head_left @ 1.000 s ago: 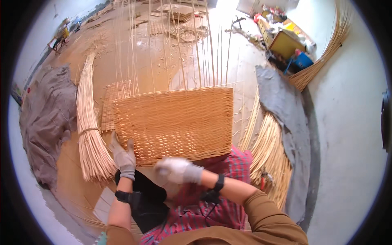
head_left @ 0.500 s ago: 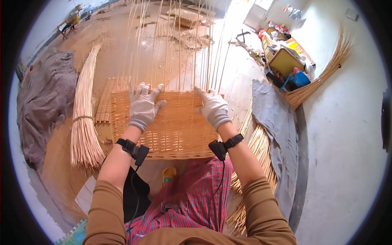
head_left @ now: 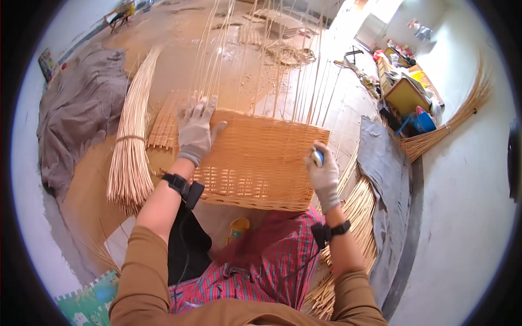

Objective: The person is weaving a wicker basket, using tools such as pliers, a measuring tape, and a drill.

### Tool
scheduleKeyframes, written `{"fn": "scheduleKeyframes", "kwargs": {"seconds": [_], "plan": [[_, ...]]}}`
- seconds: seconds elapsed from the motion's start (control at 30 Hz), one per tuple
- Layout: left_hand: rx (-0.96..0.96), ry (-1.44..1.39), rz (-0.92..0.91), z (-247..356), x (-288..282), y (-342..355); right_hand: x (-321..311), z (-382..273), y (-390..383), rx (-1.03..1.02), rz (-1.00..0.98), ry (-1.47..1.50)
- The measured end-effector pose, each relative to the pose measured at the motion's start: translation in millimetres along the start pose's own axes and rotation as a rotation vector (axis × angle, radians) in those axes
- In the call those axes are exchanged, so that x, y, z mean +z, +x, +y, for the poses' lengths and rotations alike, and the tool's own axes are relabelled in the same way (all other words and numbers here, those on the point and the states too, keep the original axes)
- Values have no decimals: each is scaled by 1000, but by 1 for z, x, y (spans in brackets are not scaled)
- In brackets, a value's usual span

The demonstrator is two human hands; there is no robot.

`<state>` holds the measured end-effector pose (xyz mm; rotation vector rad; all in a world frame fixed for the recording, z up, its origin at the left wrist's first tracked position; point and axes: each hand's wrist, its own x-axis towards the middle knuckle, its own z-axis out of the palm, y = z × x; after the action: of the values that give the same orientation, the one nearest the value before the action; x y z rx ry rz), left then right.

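Since the earlier frame, the right hand (head_left: 323,176) has left the top edge of the woven panel (head_left: 261,157) and come down beside its right edge, while the left hand (head_left: 196,133) stays near the upper left corner. The panel now slants, its right side lower than before. Fingers of the right hand are curled around a small round blue-and-white object (head_left: 318,158). The left fingers are extended over the panel's top edge, unclenched, with the thumb standing apart. Both hands wear pale gloves.

The panel lies in front of the person, its near edge by the red checked cloth (head_left: 272,255) over the lap. Long thin strands (head_left: 276,92) rise from its far edge. Left of it lie a smaller woven piece (head_left: 165,122), a tied bundle of pale sticks (head_left: 132,119) and a crumpled dark cloth (head_left: 81,108). On the right, loose sticks (head_left: 356,214) lie on the floor beside a grey cloth (head_left: 383,179). A yellow container (head_left: 239,224) sits below the panel, left of the checked cloth.
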<state>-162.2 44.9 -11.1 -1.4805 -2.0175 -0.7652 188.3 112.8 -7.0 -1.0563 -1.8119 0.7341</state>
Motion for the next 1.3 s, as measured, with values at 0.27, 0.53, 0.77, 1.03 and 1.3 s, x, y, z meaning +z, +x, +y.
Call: {"fn": "scheduleKeyframes", "kwargs": {"seconds": [0.27, 0.53, 0.77, 1.03, 1.3], "plan": [[5, -56, -28, -7, 8, -3, 48, -39, -142, 509, -490, 432], [-24, -26, -16, 4, 1, -2, 29, -93, -184, 321, -451, -33], [-28, 41, -41, 35, 21, -13, 17, -106, -235, 401, -547, 166], [112, -50, -42, 73, -29, -10, 2, -93, -230, 395, -366, 31], [-68, -1463, -1326, 179, -134, -184, -16, -61, -248, -107, -109, 74]]}}
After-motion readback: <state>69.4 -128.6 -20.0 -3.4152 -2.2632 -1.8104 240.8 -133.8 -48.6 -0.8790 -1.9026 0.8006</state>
